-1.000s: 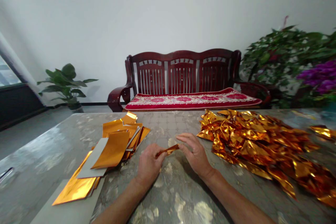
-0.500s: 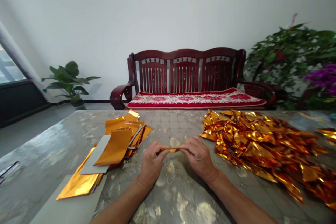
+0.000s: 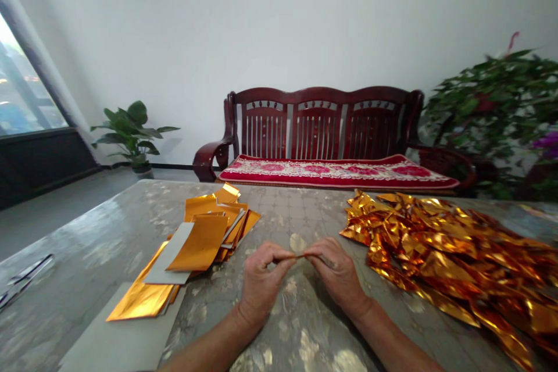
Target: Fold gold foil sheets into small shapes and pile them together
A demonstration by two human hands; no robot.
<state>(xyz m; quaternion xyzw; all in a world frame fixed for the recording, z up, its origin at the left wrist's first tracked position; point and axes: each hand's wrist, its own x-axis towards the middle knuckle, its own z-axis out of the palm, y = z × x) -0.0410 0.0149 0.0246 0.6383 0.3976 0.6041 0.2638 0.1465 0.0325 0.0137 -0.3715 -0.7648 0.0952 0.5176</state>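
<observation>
On a grey marbled stone tabletop (image 3: 100, 232), going left to right, a slim silver metal tool (image 3: 26, 283) lies near the edge (too blurred to name exactly). Next comes a pale grey rectangular card (image 3: 117, 328) beneath a loose stack of flat, shiny orange-gold foil rectangles (image 3: 209, 238). Just right of the stack, the person's left hand (image 3: 264, 282), fingers curled into a narrow pinch, grips one end of a thin twisted strip of gold foil (image 3: 300, 256). The right hand (image 3: 337, 276) pinches the other end, so the strip spans the small gap between the hands, just above the table. Beyond the right hand spreads a large heap of crumpled gold foil pieces (image 3: 444, 261). Behind the table stands a dark red wooden bench with a red cushion (image 3: 318, 128).
</observation>
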